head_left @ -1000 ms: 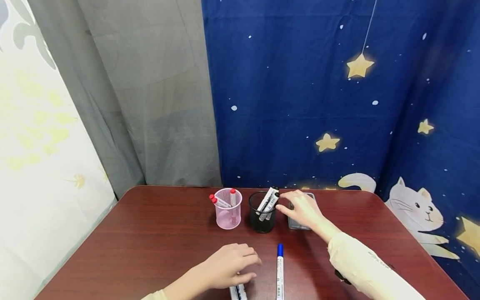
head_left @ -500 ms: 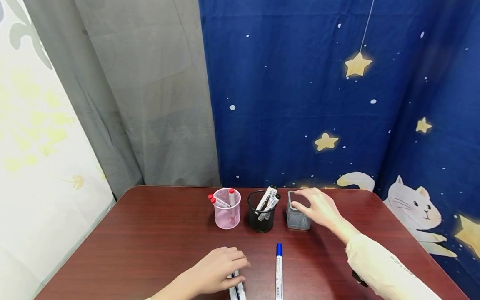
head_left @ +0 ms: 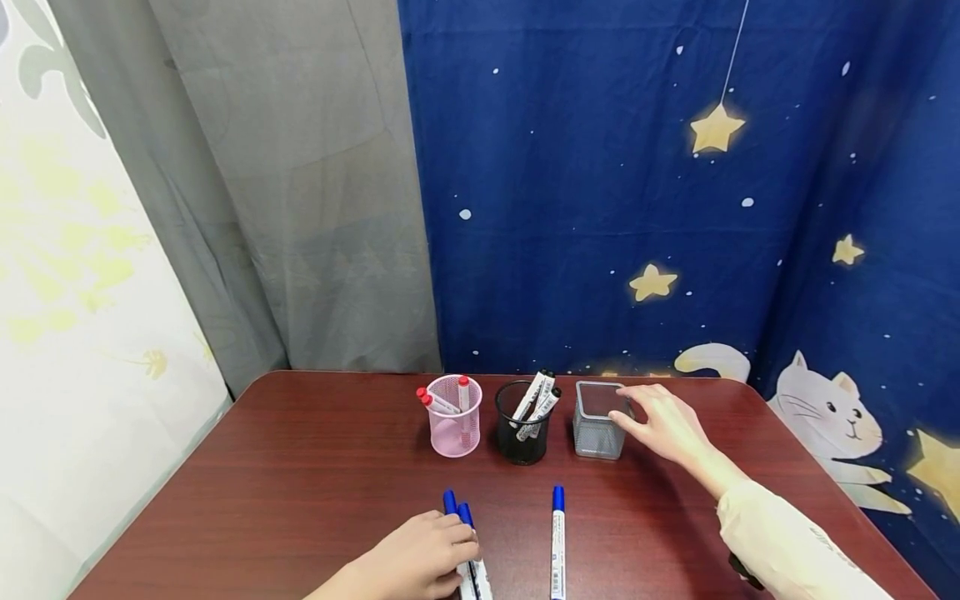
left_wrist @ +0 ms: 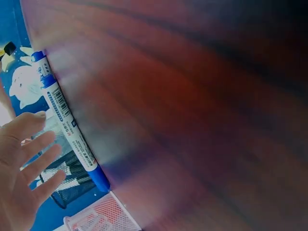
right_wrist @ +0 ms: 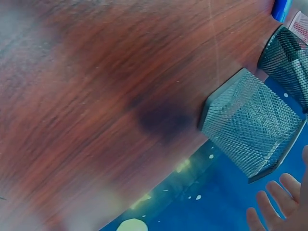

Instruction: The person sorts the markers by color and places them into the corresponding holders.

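Two white markers with blue caps lie side by side at the front of the table, the left marker point(head_left: 449, 501) and the right marker point(head_left: 467, 515). My left hand point(head_left: 422, 554) is just over them and hides part of both barrels. In the left wrist view its fingers point(left_wrist: 36, 166) are spread beside a marker point(left_wrist: 72, 127), not wrapped round it. At the back, my right hand point(head_left: 667, 425) is by the right rim of a square grey mesh pen holder point(head_left: 597, 437), with thumb and fingers apart. The right wrist view shows that holder point(right_wrist: 252, 125) ungripped.
A black mesh cup point(head_left: 522, 448) with several black-capped markers stands left of the grey holder. Further left is a pink mesh cup point(head_left: 454, 437) with red-capped markers. Another blue-capped marker point(head_left: 558, 542) lies between my arms. Curtains point(head_left: 570, 208) hang behind the table's far edge.
My right hand has moved right from beside the black cup to the grey holder's right side. My left hand has shifted left and down, uncovering the two blue caps.
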`<action>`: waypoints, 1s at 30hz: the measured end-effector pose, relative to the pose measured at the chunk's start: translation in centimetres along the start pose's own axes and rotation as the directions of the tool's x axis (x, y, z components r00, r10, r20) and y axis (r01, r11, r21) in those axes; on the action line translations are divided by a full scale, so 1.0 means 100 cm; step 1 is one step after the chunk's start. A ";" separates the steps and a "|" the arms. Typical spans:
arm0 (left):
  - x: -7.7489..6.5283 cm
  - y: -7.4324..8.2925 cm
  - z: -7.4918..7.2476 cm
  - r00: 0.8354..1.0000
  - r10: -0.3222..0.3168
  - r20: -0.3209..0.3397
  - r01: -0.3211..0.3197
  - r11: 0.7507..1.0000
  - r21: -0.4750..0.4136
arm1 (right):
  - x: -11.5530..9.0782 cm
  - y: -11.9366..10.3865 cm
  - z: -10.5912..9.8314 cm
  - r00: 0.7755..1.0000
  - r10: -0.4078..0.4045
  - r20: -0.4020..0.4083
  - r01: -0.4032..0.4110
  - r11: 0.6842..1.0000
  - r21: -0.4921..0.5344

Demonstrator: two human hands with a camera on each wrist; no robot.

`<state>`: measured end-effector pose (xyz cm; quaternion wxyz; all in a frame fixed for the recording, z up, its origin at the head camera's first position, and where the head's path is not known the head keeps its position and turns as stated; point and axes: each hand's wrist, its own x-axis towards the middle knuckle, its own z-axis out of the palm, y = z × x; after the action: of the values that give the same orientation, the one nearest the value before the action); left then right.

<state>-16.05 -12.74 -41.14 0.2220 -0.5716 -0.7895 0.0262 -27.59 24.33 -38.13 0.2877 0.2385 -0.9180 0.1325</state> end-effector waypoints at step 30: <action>-0.007 0.005 0.010 0.999 0.031 0.023 -0.033 0.996 0.084 | -0.009 0.008 0.007 0.998 0.060 0.036 -0.060 0.998 -0.007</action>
<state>-15.82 -12.98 -42.42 0.2367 -0.5740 -0.7808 0.0692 -27.67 25.03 -39.35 0.2677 0.2124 -0.9302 0.1340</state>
